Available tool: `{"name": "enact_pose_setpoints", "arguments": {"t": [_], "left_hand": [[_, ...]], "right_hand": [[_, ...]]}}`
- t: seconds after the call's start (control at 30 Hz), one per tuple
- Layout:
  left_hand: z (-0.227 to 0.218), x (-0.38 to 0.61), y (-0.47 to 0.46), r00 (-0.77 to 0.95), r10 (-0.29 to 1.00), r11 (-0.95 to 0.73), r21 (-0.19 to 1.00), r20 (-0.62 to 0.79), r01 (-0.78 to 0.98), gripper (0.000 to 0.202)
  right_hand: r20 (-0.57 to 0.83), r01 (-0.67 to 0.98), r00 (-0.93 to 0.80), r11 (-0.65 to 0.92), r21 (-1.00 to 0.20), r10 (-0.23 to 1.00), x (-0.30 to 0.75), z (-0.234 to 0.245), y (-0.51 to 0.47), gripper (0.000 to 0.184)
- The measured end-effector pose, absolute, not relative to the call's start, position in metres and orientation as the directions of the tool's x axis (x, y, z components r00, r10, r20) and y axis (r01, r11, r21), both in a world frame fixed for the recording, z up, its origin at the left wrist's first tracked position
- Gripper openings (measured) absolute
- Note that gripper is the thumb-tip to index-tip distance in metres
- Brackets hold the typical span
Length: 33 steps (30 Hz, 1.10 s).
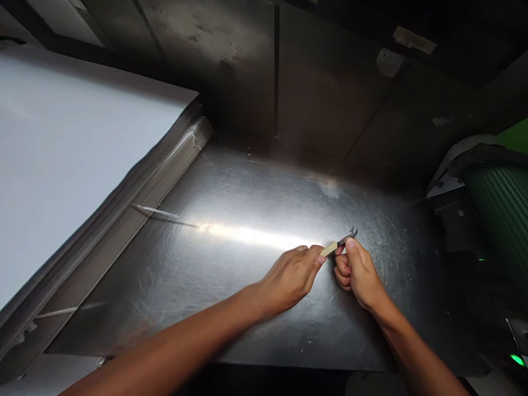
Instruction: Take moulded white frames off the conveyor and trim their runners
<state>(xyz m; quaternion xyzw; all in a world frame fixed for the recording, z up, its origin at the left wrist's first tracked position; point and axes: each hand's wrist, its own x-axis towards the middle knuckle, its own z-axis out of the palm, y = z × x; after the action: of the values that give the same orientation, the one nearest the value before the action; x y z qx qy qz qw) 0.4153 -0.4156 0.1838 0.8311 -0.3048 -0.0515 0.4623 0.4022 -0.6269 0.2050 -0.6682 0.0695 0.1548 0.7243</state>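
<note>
Above steel table (231, 297), left hand (289, 278) and right hand (357, 273) pinching cutters (337, 245)

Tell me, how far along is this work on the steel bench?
Done, it seems: a stack of white sheets lies neatly beside the steel bench. In hand: the left hand and right hand share small nippers with a cream handle. Left: a thin white strip lies on the steel by the stack; nothing shows how much remains.

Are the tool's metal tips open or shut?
Open, it seems: the two metal tips splay apart just above the right hand, beyond the pale handle held by the left hand.
</note>
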Motion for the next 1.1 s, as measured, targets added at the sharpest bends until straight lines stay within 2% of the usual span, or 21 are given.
{"name": "enact_pose_setpoints", "arguments": {"t": [0.1,0.27,0.43,0.5,0.73,0.93,1.1], "left_hand": [[0.187,0.415,-0.418,0.816,-0.56,-0.431,0.791,0.143,-0.434,0.028],[0.204,0.419,-0.422,0.831,-0.555,-0.507,0.811,-0.047,-0.292,0.022],[0.217,0.422,-0.42,0.836,-0.534,-0.301,0.952,-0.128,-0.046,0.041],[0.218,0.421,-0.42,0.835,-0.528,-0.246,0.969,-0.153,0.022,0.044],[0.216,0.422,-0.432,0.896,-0.42,-0.429,0.902,-0.146,-0.054,0.031],[0.21,0.425,-0.443,0.938,-0.311,-0.473,0.881,-0.153,-0.014,0.032],[0.206,0.425,-0.445,0.95,-0.277,-0.488,0.873,-0.145,-0.009,0.032]], "right_hand": [[-0.31,-0.322,0.939,0.068,-0.944,0.146,0.402,0.205,-0.625,0.071],[-0.343,-0.371,0.913,0.099,-0.923,0.223,0.403,0.213,-0.622,0.069],[-0.356,-0.408,0.882,0.124,-0.904,0.308,0.407,0.23,-0.624,0.075],[-0.349,-0.402,0.885,0.13,-0.906,0.309,0.408,0.233,-0.626,0.073],[-0.371,-0.402,0.89,0.071,-0.913,0.267,0.409,0.217,-0.617,0.064],[-0.327,-0.335,0.929,0.02,-0.942,0.175,0.411,0.206,-0.599,0.055],[-0.325,-0.323,0.927,-0.045,-0.945,0.188,0.411,0.205,-0.596,0.057]]}}
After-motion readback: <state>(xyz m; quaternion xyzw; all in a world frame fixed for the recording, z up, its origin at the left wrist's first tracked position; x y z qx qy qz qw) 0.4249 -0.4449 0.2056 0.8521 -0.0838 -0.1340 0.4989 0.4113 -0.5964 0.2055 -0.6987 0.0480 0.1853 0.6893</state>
